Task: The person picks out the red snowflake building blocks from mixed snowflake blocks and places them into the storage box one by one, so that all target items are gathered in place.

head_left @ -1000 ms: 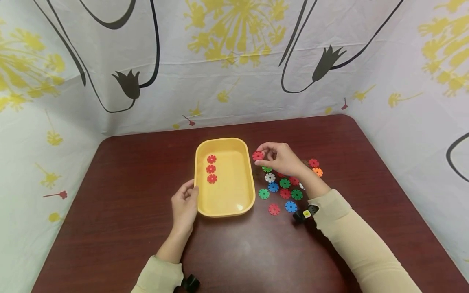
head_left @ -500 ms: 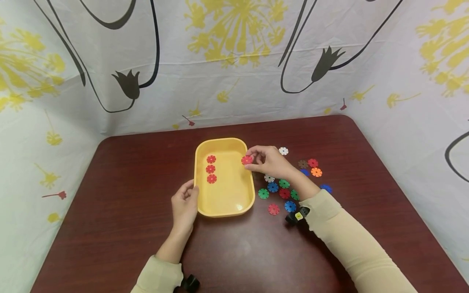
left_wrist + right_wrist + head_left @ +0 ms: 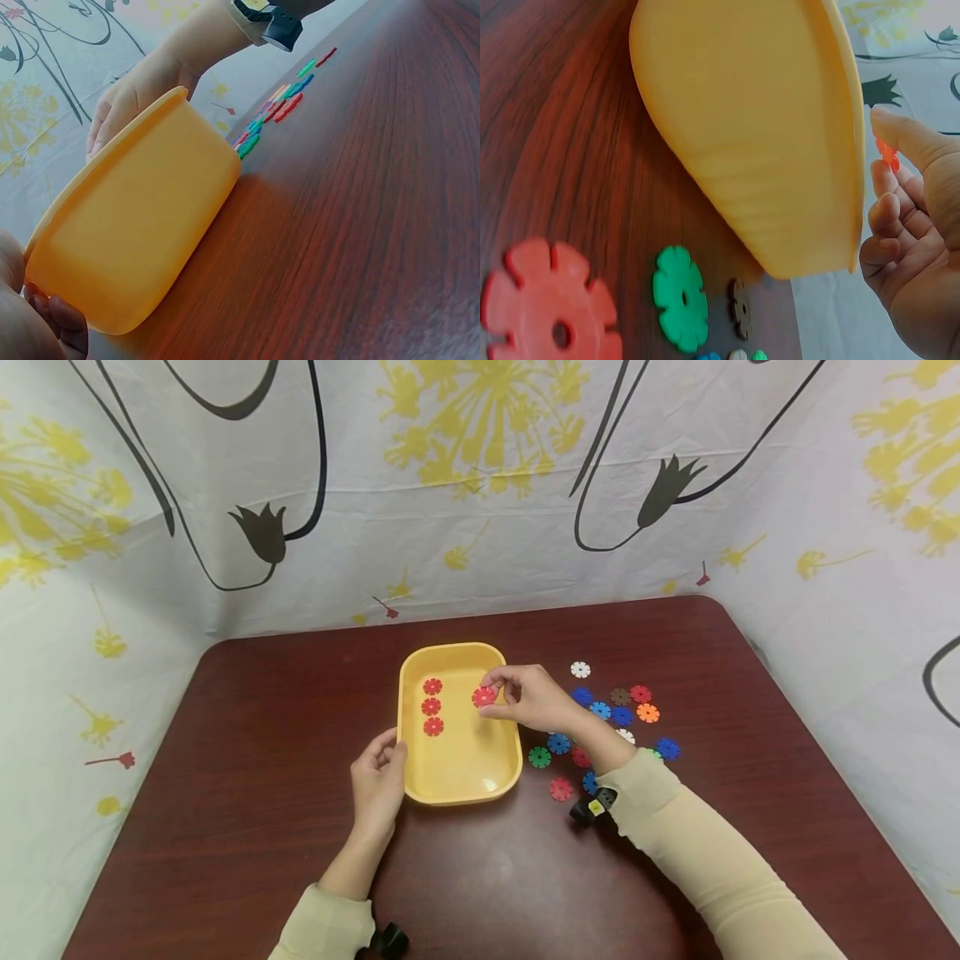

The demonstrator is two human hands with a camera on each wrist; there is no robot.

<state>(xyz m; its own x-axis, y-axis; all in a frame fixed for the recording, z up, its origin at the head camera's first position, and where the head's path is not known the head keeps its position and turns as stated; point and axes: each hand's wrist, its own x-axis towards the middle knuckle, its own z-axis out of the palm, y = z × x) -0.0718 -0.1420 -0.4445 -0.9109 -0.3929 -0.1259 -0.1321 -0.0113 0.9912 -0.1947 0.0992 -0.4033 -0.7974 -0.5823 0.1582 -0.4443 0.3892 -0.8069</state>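
Note:
Between thumb and fingers, my right hand [image 3: 531, 700] pinches a red notched plastic disc [image 3: 483, 697] over the right half of a yellow tray [image 3: 459, 798]. In the right wrist view the same red disc [image 3: 887, 154] shows edge-on, just past the tray's rim. Three more red discs [image 3: 432, 706] lie in a column along the tray's left side. My left hand [image 3: 380, 777] grips the tray's left rim near its front corner; the left wrist view shows its fingers [image 3: 64, 319] curled at the tray's wall [image 3: 142, 217].
Right of the tray, several notched discs in blue, green, white, red, brown and orange [image 3: 648, 713] lie scattered on the dark wooden table [image 3: 300, 710], some hidden under my right forearm. A patterned cloth [image 3: 480, 560] hangs behind the table and at both sides.
My right hand has carried the red disc leftward from above the loose discs, across the tray's right rim, to over its inside. The left hand and tray have stayed in place.

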